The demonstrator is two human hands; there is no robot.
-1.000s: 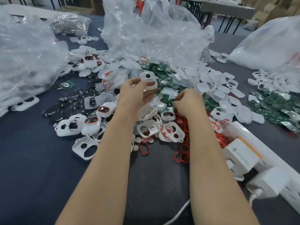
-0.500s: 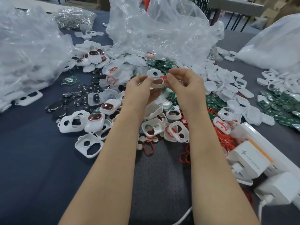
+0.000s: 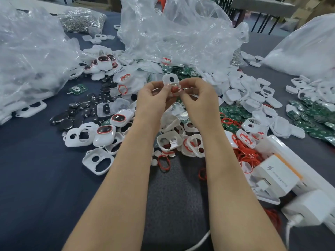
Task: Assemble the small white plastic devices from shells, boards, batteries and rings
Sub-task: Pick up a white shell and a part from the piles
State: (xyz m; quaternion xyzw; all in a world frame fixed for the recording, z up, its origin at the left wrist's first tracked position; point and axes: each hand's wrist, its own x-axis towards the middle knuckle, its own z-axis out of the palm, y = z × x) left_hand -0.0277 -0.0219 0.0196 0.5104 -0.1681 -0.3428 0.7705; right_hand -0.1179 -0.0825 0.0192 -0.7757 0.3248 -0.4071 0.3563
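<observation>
Two bare hands met above the dark blue cloth tabletop (image 3: 36, 178). The left hand (image 3: 154, 98) had its grip curled, pinching one small white plastic shell (image 3: 170, 79) with a round hole, while the right hand (image 3: 197, 100) pinched one thin red rubber ring (image 3: 175, 89) against the shell's lower edge. The shell stood just above and between both grips, over loose white shells (image 3: 98, 160), red rings (image 3: 244, 156), green circuit boards (image 3: 311, 115) and dark coin batteries (image 3: 65, 122), too many to count, near three crumpled plastic bags (image 3: 172, 29).

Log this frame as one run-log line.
step: ring fitting | left hand: holds white shell | right hand: pinches red ring at shell | seating: cannot tell
</observation>
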